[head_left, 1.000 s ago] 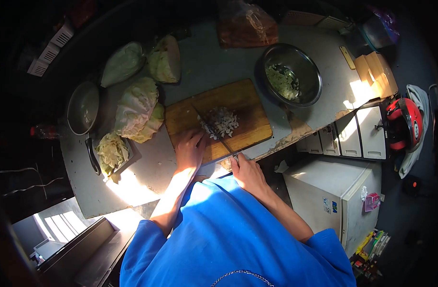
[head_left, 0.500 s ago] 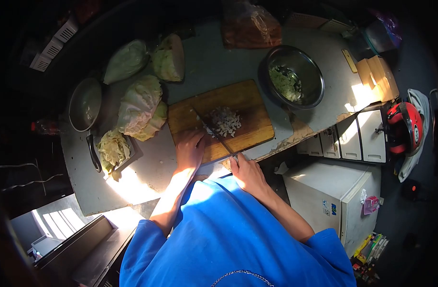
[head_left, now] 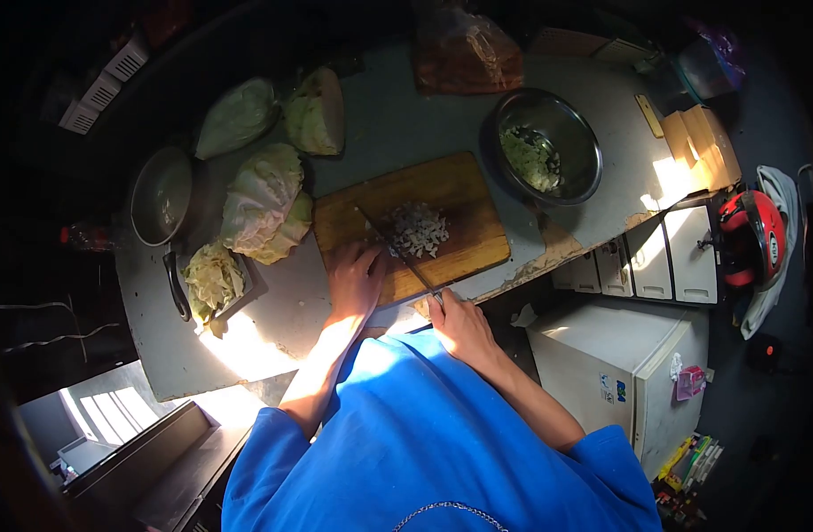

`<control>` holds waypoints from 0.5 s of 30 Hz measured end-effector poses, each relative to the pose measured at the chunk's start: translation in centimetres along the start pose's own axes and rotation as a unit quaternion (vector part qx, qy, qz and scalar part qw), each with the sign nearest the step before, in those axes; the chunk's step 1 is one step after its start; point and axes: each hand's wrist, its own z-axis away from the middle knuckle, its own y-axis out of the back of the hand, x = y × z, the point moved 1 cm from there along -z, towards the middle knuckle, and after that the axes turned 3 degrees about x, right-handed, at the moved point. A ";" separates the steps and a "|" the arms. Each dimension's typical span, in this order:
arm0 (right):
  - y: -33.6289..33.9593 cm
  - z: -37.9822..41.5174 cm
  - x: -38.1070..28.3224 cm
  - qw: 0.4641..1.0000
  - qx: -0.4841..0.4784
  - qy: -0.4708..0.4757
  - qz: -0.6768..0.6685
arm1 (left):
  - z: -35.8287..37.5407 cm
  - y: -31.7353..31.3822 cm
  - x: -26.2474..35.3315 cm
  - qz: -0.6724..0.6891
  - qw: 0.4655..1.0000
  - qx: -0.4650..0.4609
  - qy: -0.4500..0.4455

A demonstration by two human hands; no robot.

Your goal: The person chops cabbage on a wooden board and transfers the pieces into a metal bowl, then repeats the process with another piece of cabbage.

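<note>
My right hand [head_left: 462, 324] is wrapped round the handle of a knife [head_left: 412, 266]. The blade lies slantwise over a wooden cutting board [head_left: 464, 182], beside a small heap of finely chopped pale cabbage [head_left: 420, 229]. Just left of the blade, my left hand [head_left: 357, 282] rests on the board with its fingers curled down. What lies beneath those fingertips is hidden, though a few pale bits show next to them. Beyond the board to the right, a metal bowl [head_left: 593, 160] contains chopped green-white cabbage [head_left: 532, 160].
Left of the board lie a large cabbage piece [head_left: 263, 199], a cut cabbage half [head_left: 316, 111], a wrapped pale cabbage [head_left: 238, 120] and loose leaves [head_left: 213, 277]. A frying pan [head_left: 161, 197] sits by the left edge. At the back is a plastic bag [head_left: 468, 66].
Both hands and the knife stay in nearly the same place over the board. The whole view has shifted very slightly.
</note>
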 end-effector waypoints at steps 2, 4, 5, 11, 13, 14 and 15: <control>0.0 0.0 0.1 1.000 0.006 0.014 -0.014 | -0.2 0.2 -0.1 0.003 1.000 0.003 -0.006; 0.2 0.1 0.2 0.999 0.011 0.026 -0.027 | -0.2 0.5 -0.1 0.008 1.000 0.003 -0.009; 0.3 0.1 0.1 0.999 0.008 0.028 -0.044 | -0.1 0.8 -0.2 0.013 1.000 0.010 0.013; 0.2 0.5 -0.1 0.998 -0.003 0.044 -0.052 | 0.2 2.1 -0.3 -0.041 0.998 0.015 0.051; -0.1 0.4 -0.1 0.998 0.000 0.052 -0.033 | 0.4 1.9 -0.7 -0.059 0.998 0.003 0.035; -0.1 0.3 -0.2 0.999 -0.006 0.037 -0.019 | 0.4 1.8 -0.6 -0.063 0.998 -0.001 0.024; 0.1 0.3 -0.2 1.000 -0.011 0.023 -0.006 | 0.3 1.8 -0.4 -0.067 0.998 -0.004 0.012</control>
